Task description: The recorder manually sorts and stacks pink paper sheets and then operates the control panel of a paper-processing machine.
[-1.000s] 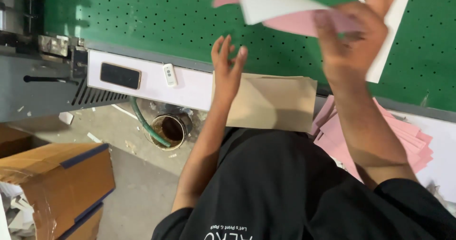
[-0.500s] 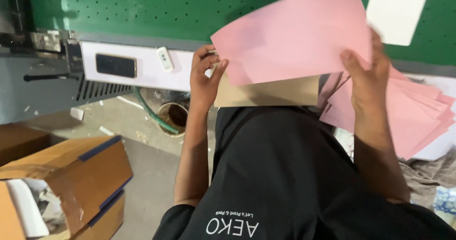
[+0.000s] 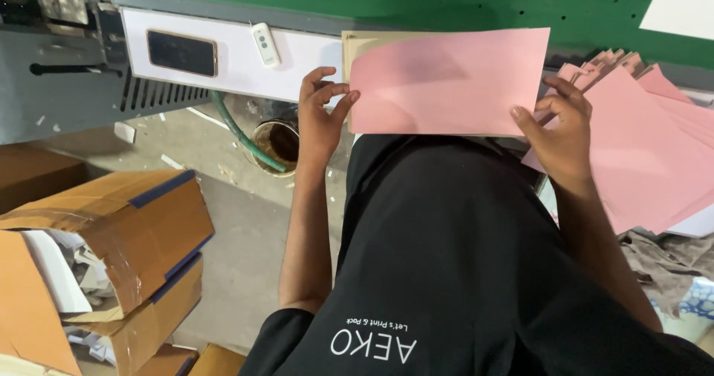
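Pink paper sheet (image 3: 446,82) was held level over the brown board (image 3: 357,43) at the bench (image 3: 223,67) edge, long axis left to right. Its left edge was pinched by the left hand (image 3: 321,116), its right edge by the right hand (image 3: 561,134), both equally near.

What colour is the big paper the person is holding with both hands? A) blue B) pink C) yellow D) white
B: the sheet gripped by the left hand at one edge and the right hand at the other is pink, like the stack of sheets lying beside it.
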